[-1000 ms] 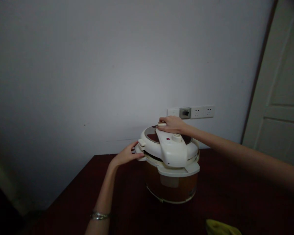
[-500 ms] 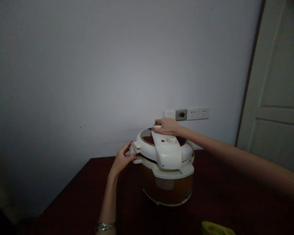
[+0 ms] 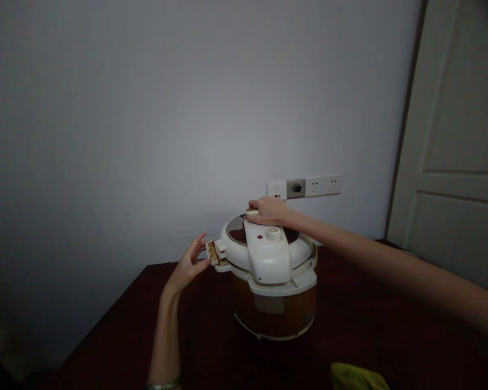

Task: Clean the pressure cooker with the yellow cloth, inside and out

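An electric pressure cooker (image 3: 268, 311) with a brownish body stands on the dark red table, its cream lid (image 3: 236, 252) seated on top. My right hand (image 3: 268, 210) is closed over the lid handle (image 3: 252, 213), coming in from the right. At the cooker's left side my left hand (image 3: 189, 265) holds a small cream plastic piece (image 3: 212, 253) between thumb and fingers. That piece stands at an angle beside the side lug, showing a stained, yellow-brown inner face. Whether it is fully detached I cannot tell. A red indicator and a round valve knob (image 3: 274, 233) sit on the lid.
Behind the table (image 3: 361, 303) is a plain wall with switch and socket plates (image 3: 323, 185). A pale panelled door (image 3: 451, 162) stands at the right. Something yellow-green (image 3: 358, 376) lies at the bottom edge, partly cut off.
My left hand has moved left with the small plastic piece, exposing its stained inner face. The lid's front end sits slightly further left over the cooker. My right hand stays on the handle.
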Action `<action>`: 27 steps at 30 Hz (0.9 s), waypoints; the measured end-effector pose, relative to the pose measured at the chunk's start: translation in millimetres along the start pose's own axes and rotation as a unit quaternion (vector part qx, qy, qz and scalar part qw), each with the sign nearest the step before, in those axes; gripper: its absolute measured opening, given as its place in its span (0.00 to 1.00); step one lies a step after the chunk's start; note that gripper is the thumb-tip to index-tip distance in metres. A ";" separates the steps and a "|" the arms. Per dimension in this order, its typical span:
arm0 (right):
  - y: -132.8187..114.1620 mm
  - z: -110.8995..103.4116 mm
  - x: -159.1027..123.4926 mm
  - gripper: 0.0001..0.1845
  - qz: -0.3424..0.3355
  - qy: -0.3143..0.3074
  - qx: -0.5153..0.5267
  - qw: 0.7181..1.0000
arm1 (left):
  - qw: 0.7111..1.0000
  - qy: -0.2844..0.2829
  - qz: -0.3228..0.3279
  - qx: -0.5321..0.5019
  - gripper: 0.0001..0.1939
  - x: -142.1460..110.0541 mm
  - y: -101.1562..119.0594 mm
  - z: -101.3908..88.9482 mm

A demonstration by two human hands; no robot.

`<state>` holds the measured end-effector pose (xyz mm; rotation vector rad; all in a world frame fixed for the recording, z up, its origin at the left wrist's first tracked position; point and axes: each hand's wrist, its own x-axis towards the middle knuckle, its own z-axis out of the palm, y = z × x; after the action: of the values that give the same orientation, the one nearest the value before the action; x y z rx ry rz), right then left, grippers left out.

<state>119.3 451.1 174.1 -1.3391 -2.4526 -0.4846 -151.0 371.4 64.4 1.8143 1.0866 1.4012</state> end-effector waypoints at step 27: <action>-10.6 5.5 1.8 0.29 0.048 0.003 -0.017 0.999 | 0.999 -0.010 -0.023 -0.026 0.44 0.7 8.8 4.2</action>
<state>108.9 449.4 168.4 -1.4597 -2.3709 -0.5088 -144.7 367.8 71.0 1.7526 1.0665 1.3691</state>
